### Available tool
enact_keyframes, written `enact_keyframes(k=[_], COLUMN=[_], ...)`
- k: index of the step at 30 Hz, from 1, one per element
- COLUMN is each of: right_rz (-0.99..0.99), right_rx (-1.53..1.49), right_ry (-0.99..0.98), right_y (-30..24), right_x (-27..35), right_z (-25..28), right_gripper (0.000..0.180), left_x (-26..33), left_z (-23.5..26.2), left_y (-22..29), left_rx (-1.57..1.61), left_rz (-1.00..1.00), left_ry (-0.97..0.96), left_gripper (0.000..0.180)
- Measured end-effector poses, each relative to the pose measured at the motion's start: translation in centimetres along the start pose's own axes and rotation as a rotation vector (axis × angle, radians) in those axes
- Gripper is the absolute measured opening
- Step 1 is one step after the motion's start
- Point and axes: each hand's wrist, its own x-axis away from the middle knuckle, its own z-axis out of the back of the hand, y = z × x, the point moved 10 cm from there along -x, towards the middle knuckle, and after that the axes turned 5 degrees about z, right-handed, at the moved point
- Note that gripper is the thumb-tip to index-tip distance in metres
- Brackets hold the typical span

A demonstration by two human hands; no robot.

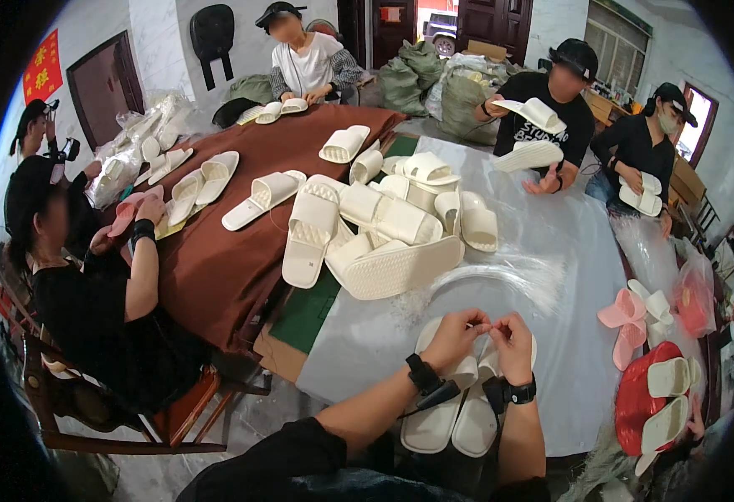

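A pair of off-white slide slippers [436,425] lies on the table edge in front of me, toes toward me. Above their straps, my left hand [461,338] and my right hand [513,345] meet with fingertips pinched together. Whatever they pinch is too thin or small to make out. Both wrists wear black bands, with dark pieces beside them. Just beyond my hands lies a bundle of clear thin plastic strands [513,280]. Behind it is a heap of off-white slippers [392,222], some on their sides with patterned soles showing.
A grey-white sheet [580,335] covers my part of the table; brown cloth [233,284] covers the left part. Pink slippers [625,326] and a red bag [635,402] with slippers are at right. Several people sit around, some handling slippers. A wooden chair [116,410] stands at left.
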Motion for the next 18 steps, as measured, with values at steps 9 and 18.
enact_keyframes(k=[9,18], right_rz=[-0.078,-0.069], right_rx=[-0.039,-0.07], right_ry=[0.002,0.033], right_y=[-0.1,0.3], right_x=[0.3,0.4], right_z=[0.1,0.4], right_gripper=[0.011,0.01], left_x=[0.4,0.4], left_z=[0.8,1.0], left_y=[-1.0,-0.9], left_rx=[-0.016,0.023], left_rz=[0.027,0.043], left_ry=[0.103,0.1], left_gripper=[0.011,0.013])
